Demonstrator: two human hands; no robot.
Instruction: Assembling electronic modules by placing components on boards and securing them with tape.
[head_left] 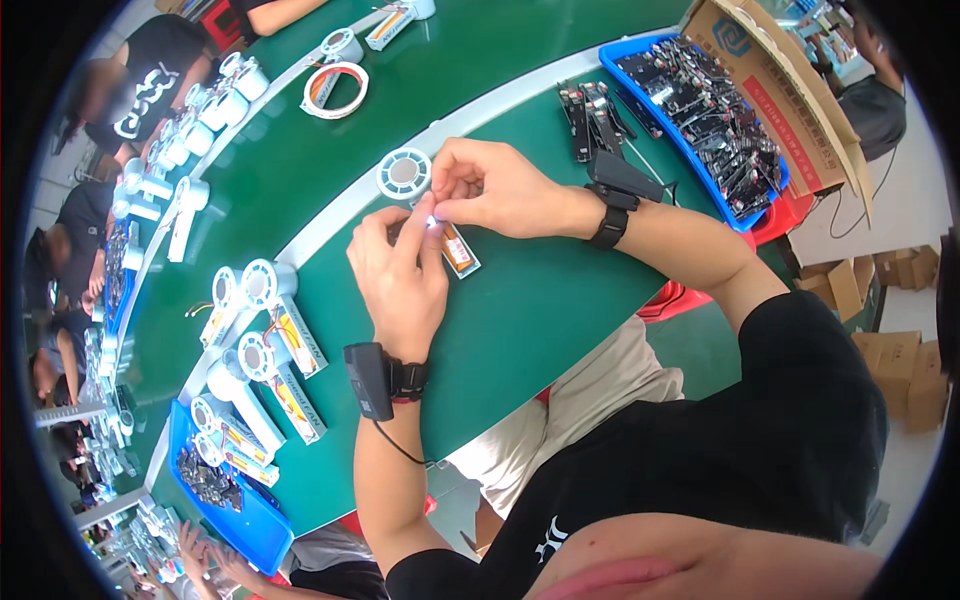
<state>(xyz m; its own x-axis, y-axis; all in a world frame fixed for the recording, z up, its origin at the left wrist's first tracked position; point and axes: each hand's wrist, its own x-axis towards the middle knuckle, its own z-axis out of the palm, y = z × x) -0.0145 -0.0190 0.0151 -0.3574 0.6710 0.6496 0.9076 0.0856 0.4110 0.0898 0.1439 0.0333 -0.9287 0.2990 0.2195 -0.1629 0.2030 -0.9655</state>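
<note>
In front of me a white handheld fan (405, 174) lies on the green table, its round head pointing away and its opened handle toward me. An orange battery (461, 252) shows inside the handle. My left hand (400, 280) comes from the near side, with its fingers closed on the top of the handle just below the head. My right hand (495, 190) pinches at that same spot from the right, its fingertips meeting those of the left. A small bright light glows between the fingertips. Whatever small part is pinched there is hidden by the fingers.
A blue tray (625, 75) of black circuit boards stands at the right beside a cardboard box (770, 100); more boards (592, 120) lie near it. Several opened fans (290, 335) lie left. A tape roll (335, 90) sits beyond the white rail. Another blue tray (250, 530) is near left.
</note>
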